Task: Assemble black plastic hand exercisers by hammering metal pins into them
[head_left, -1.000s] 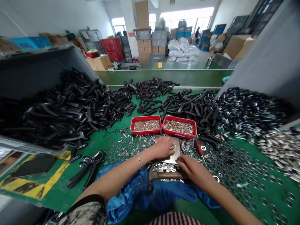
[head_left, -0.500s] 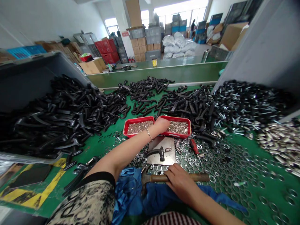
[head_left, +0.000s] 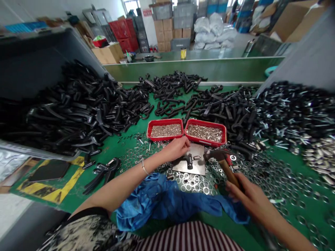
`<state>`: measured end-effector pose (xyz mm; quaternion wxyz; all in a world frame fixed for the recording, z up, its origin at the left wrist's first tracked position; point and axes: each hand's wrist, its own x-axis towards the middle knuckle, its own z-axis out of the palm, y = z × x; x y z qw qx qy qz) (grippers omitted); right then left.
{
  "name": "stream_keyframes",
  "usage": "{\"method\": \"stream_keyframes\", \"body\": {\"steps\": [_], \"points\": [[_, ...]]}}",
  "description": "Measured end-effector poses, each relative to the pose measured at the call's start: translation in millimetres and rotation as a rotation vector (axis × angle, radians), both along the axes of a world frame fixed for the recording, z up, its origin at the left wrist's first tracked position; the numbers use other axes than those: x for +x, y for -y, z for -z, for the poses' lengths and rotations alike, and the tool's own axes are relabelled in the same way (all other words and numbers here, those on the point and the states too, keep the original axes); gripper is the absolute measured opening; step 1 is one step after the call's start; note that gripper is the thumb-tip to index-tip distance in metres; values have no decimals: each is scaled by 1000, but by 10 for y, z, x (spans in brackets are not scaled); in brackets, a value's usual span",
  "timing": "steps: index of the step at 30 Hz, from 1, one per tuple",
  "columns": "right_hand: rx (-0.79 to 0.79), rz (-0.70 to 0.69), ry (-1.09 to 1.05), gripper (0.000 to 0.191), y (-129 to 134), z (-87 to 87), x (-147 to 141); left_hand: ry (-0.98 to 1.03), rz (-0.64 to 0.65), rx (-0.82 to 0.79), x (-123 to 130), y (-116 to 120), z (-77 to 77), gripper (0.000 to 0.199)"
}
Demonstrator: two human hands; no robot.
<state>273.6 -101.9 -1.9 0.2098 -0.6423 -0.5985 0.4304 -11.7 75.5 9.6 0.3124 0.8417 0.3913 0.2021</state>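
Right, the metal plate [head_left: 176, 167] is my clock's centre, twelve straight away from me, and there's the black piece [head_left: 190, 163] lying on it, a small ribbed metal sleeve [head_left: 196, 158] just beside it toward three. Sleeve apart from the piece, so I'd judge this one unfinished! Over at nine, black levers [head_left: 104, 173] lie on the bench with metal showing at their ends; perhaps those are further along, but the detail's too small to be sure. And plenty left, by my reckoning: a great black heap [head_left: 86, 108] at ten, and both red trays, the left tray [head_left: 166, 138] at eleven, the right tray [head_left: 204, 140] at one, well stocked with little metal pins.

Now the hands! My left hand [head_left: 178, 149] is at ten to eleven, over the plate's edge, fingers drawn together right by the black piece; whether there's a pin between the tips, I can't tell. My right hand [head_left: 242, 191] is out at four, wrapped round the wooden handle of the hammer [head_left: 227, 168], its head at three, close beside the plate. So the piece lies between the two, near my left fingertips, well apart from my right.
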Motion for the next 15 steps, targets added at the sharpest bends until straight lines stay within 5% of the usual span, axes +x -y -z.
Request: {"method": "stream_keyframes", "body": {"steps": [5, 11, 15], "points": [[-109, 211, -295, 43, -69, 26, -140, -119, -14, -57, 49, 150, 217, 6], [-99, 214, -366, 41, -76, 106, -245, -267, 39, 0, 123, 91, 119, 4], [-26, 209, -342, 39, -80, 116, -207, -425, 209, 247, 318, 115, 69, 12]]}}
